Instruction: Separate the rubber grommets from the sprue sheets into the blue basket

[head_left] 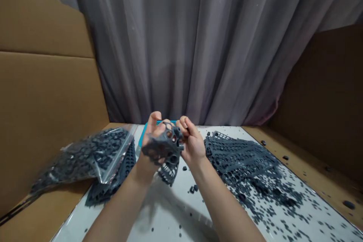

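A dark grey rubbery sheet full of round holes (168,144) hangs bent between my hands above the white table (167,211). My left hand (151,140) is wrapped round its left side, with the sheet covering part of the palm and fingers. At the sheet's right edge my right hand (193,140) has its fingers curled together in a pinch, close to small dark stubs that stick out there. What lies between those fingertips is too small to make out.
A clear zip bag of small dark pieces (93,155) leans at the left over more perforated sheets (124,174). Stacked sheets (241,155) and many loose bits (272,204) lie at the right. Something blue (142,135) is behind my hands; cardboard walls (45,102) and a grey curtain (176,45) surround the table.
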Available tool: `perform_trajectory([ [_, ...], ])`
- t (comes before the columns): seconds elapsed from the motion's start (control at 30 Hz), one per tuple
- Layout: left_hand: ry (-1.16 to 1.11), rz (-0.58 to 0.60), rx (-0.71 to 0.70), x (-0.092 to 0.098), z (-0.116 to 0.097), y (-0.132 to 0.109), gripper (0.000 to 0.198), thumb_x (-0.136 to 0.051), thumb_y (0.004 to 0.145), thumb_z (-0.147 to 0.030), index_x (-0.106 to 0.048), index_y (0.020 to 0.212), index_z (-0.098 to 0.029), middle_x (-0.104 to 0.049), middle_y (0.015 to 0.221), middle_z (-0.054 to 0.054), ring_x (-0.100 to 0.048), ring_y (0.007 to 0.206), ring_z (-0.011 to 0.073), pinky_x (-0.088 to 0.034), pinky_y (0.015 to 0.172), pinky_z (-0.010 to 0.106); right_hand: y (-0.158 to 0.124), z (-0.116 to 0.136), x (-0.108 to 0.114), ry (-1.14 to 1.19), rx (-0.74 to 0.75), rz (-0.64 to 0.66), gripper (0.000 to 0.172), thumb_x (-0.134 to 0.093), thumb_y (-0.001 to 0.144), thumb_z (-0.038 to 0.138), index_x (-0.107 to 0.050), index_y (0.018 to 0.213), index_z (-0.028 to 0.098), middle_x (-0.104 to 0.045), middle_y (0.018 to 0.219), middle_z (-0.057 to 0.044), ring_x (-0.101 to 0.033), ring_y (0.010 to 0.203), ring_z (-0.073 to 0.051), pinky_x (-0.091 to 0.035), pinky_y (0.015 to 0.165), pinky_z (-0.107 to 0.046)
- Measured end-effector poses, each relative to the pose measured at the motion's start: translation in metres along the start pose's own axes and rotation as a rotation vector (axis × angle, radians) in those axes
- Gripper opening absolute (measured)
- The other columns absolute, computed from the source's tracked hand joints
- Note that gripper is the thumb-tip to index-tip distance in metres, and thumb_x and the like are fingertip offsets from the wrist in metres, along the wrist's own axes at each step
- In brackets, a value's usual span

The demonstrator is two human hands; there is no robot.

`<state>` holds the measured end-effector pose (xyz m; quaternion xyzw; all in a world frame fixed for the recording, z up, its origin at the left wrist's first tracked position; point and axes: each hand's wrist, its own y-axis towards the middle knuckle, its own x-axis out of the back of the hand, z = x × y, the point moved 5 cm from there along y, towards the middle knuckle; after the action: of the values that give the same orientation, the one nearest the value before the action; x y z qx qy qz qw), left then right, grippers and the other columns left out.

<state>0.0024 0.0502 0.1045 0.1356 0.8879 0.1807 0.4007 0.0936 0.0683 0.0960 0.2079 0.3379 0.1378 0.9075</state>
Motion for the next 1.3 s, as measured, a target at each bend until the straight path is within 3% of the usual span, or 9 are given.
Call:
perform_trajectory([
  [0.1,0.027,-0.048,0.058,0.005,-0.002,-0.005,0.025,-0.064,0.070,-0.017,-0.049,0.089,-0.024,-0.054,0.063,-0.006,-0.051,0.050,0.0067,-0.040,0.045,0.014,-0.005,0.005,0.003,-0.121,0.087,0.034,0.029,-0.042,0.085,0.040,-0.036,0.064,0.021,-0.021,0.052,0.007,-0.018,0.046,-0.010,-0.019,0.044,-0.023],
  [0.27,0.099,-0.017,0.146,0.011,-0.006,-0.005,0.024,-0.060,0.071,-0.017,-0.048,0.090,-0.022,-0.053,0.061,-0.005,-0.049,0.050,0.0071,-0.041,0.048,0.016,-0.020,0.022,-0.006,-0.879,0.223,0.201,0.021,-0.042,0.090,0.034,-0.048,0.076,0.019,-0.045,0.064,0.002,-0.040,0.058,-0.011,-0.031,0.058,-0.024],
  [0.37,0.165,0.016,0.162,0.011,-0.007,-0.002,0.022,-0.061,0.069,-0.018,-0.047,0.087,-0.020,-0.051,0.059,-0.005,-0.047,0.049,0.0061,-0.038,0.049,0.015,-0.025,0.022,-0.013,-1.159,0.233,0.325,0.015,-0.042,0.091,0.031,-0.050,0.086,0.019,-0.056,0.077,-0.001,-0.049,0.068,-0.014,-0.034,0.064,-0.025],
  [0.7,0.931,0.175,0.352,0.026,-0.023,-0.010,0.032,-0.060,0.074,-0.047,-0.058,0.072,-0.015,-0.048,0.059,-0.003,-0.042,0.051,0.0098,-0.035,0.046,0.019,-0.032,0.026,-0.014,-1.510,0.246,0.426,0.025,-0.037,0.093,0.029,-0.037,0.069,0.021,-0.048,0.064,0.001,-0.040,0.058,-0.014,-0.027,0.056,-0.025],
  [0.8,1.002,0.238,0.358,0.028,-0.014,-0.009,0.036,-0.062,0.074,-0.045,-0.061,0.059,-0.013,-0.050,0.054,0.000,-0.045,0.052,0.0110,-0.034,0.047,0.021,-0.032,0.021,-0.012,-1.385,0.161,0.502,0.023,-0.037,0.093,0.029,-0.044,0.073,0.020,-0.051,0.068,0.000,-0.043,0.060,-0.014,-0.029,0.057,-0.026],
  [0.87,0.871,0.182,0.309,0.029,-0.003,-0.003,0.039,-0.062,0.074,-0.046,-0.059,0.053,-0.013,-0.052,0.052,0.001,-0.045,0.050,0.0100,-0.034,0.048,0.020,-0.029,0.015,-0.008,-1.187,0.118,0.504,0.024,-0.036,0.093,0.030,-0.050,0.076,0.019,-0.054,0.071,-0.001,-0.046,0.063,-0.013,-0.031,0.060,-0.026],
  [1.0,0.460,-0.159,0.196,0.036,0.026,0.002,0.047,-0.068,0.064,-0.052,-0.044,0.046,-0.016,-0.037,0.040,-0.007,-0.031,0.037,0.0045,-0.026,0.040,0.018,-0.018,-0.007,0.013,-0.661,0.096,0.210,0.029,-0.043,0.090,0.039,-0.049,0.070,0.019,-0.047,0.064,0.002,-0.042,0.060,-0.012,-0.031,0.058,-0.024],
  [1.1,0.312,-0.326,0.193,0.041,0.044,-0.002,0.047,-0.070,0.061,-0.052,-0.042,0.050,-0.016,-0.037,0.040,-0.008,-0.034,0.036,0.0042,-0.026,0.039,0.018,-0.016,-0.034,0.026,-0.304,0.005,-0.017,0.030,-0.053,0.082,0.045,-0.044,0.068,0.020,-0.039,0.059,0.005,-0.036,0.054,-0.011,-0.029,0.053,-0.023],
  [1.3,0.162,-0.361,0.259,0.056,0.046,0.005,0.046,-0.068,0.062,-0.052,-0.040,0.054,-0.017,-0.039,0.042,-0.009,-0.038,0.036,0.0046,-0.031,0.040,0.018,-0.016,-0.037,0.025,0.029,-0.010,-0.184,0.035,-0.058,0.079,0.039,-0.035,0.061,0.020,-0.024,0.053,0.007,-0.020,0.046,-0.009,-0.026,0.048,-0.022],
])
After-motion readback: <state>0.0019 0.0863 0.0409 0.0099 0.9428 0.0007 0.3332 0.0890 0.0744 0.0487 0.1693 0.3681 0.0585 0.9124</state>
